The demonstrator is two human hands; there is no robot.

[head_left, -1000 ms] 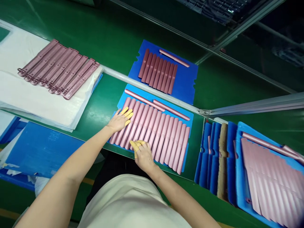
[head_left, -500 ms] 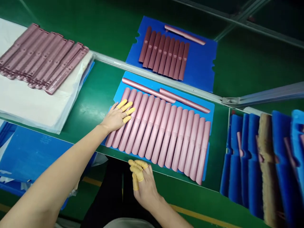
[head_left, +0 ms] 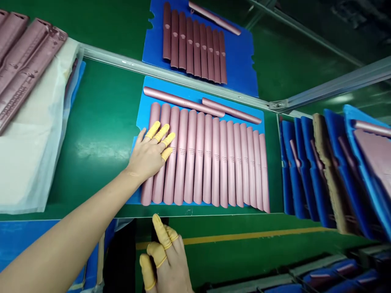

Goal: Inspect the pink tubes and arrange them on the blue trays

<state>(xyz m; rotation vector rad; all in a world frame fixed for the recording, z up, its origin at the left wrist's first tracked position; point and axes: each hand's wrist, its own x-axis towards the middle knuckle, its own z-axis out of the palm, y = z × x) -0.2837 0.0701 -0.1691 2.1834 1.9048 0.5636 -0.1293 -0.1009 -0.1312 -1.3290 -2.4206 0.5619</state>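
My left hand point(head_left: 149, 154), yellow finger cots on its fingers, lies spread and flat over the left end of a row of long pink rounded shells point(head_left: 207, 162). The shells rest side by side on a light blue sheet point(head_left: 141, 110). Above the row, two more pink pieces lie crosswise: a longer one point(head_left: 171, 97) and a shorter one point(head_left: 235, 112). My right hand point(head_left: 166, 256), also in yellow finger cots, is in front of the bench edge. Its fingers are loosely bent and apart, touching nothing I can see.
Beyond a metal rail point(head_left: 113, 58), a dark blue sheet point(head_left: 244, 65) bears darker pink shells point(head_left: 197, 49). Pink frames point(head_left: 33, 69) lie on white wrapping point(head_left: 27, 171) at left. Upright blue sheets point(head_left: 290, 171) and a brown one point(head_left: 325, 162) stand at right.
The view has turned to the right, showing more of the upright sheets and crates at lower right. My left hand stays on the shells. My right hand's fingers have spread a little.
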